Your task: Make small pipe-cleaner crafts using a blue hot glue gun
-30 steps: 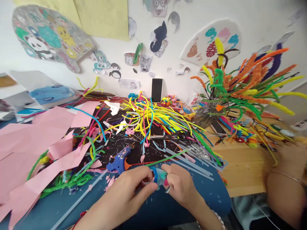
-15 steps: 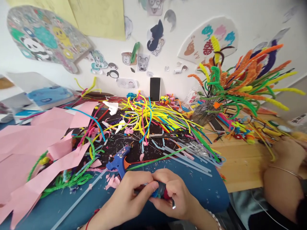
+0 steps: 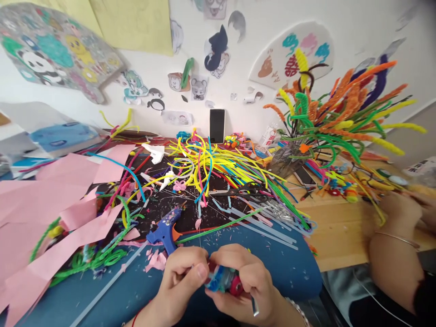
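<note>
The right hand [image 3: 250, 277] curls its grip around a small blue-and-red craft piece [image 3: 223, 281] near the glue gun [image 3: 165, 230]; the left hand [image 3: 182, 279] presses thumb and finger together beside it, contents unclear. Probably light, soft, crushable: hold its middle gently.

Facing a white wall [image 3: 238, 59]; displaying yellow paper [image 3: 139, 27], small cutouts [image 3: 199, 88] and a fan-shaped panel [image 3: 308, 66]; spreading below into blue covering [image 3: 289, 268] and pale wooden tabletop [image 3: 335, 240].
</note>
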A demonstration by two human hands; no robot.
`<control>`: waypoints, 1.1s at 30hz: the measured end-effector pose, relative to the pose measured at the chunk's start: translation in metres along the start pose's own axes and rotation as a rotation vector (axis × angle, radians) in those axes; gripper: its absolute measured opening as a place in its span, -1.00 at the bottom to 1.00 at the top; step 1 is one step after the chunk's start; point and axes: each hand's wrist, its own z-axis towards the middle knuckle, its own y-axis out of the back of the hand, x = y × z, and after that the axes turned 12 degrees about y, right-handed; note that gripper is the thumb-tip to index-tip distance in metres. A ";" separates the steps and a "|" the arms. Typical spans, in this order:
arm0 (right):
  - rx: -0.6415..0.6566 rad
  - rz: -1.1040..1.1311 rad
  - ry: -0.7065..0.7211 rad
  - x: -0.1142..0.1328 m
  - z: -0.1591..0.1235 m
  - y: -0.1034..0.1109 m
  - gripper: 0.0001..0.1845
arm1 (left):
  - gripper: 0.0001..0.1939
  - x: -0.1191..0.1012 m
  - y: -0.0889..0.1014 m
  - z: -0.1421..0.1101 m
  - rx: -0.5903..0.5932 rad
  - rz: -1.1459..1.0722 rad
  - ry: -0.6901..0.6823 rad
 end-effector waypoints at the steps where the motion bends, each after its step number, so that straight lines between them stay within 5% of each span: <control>1: -0.008 -0.003 -0.001 0.000 0.000 0.000 -0.67 | -0.40 0.000 -0.002 0.000 -0.020 -0.028 0.000; 14: -0.034 -0.019 0.005 0.002 0.001 -0.001 -0.64 | -0.37 -0.003 -0.010 0.002 -0.021 -0.342 0.043; 22: -0.078 0.115 -0.320 -0.006 -0.017 0.001 -0.53 | -0.55 -0.017 0.015 0.005 0.073 0.077 0.041; 27: -0.080 0.127 -0.444 -0.008 -0.017 0.004 -0.51 | -0.63 -0.014 0.017 0.006 -0.090 0.092 0.008; 31: 0.036 -0.096 -0.522 -0.017 -0.014 0.016 -0.89 | -0.63 -0.012 0.023 0.003 -0.202 0.223 0.000; 33: 0.163 -0.322 -0.539 -0.027 -0.019 0.018 -0.86 | -0.67 -0.018 0.029 0.002 -0.204 0.359 -0.031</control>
